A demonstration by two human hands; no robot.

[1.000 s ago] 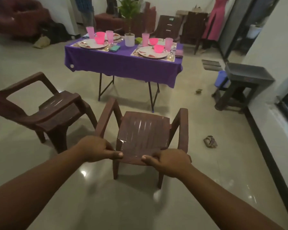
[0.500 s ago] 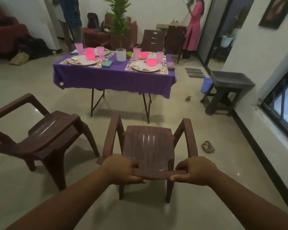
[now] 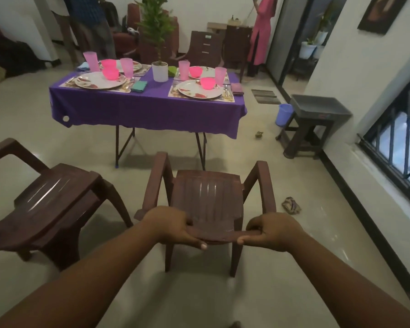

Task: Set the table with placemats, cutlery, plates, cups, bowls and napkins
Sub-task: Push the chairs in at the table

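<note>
A person's left hand [image 3: 173, 227] and right hand [image 3: 273, 230] each clench the top edge of a brown plastic chair's [image 3: 208, 200] backrest, thumbs underneath, likely to carry or push it toward the table. The chair faces a purple-clothed surface [image 3: 149, 107] well ahead, already laid with placemats, plates [image 3: 200, 89], pink cups and bowls, cutlery and folded napkins. A second matching chair [image 3: 47, 204] stands just left, apparently waiting its turn.

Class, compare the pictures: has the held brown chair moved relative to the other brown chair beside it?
Yes. The held chair, gripped by the left hand and right hand, has come nearer the camera, now level with the other chair.
</note>
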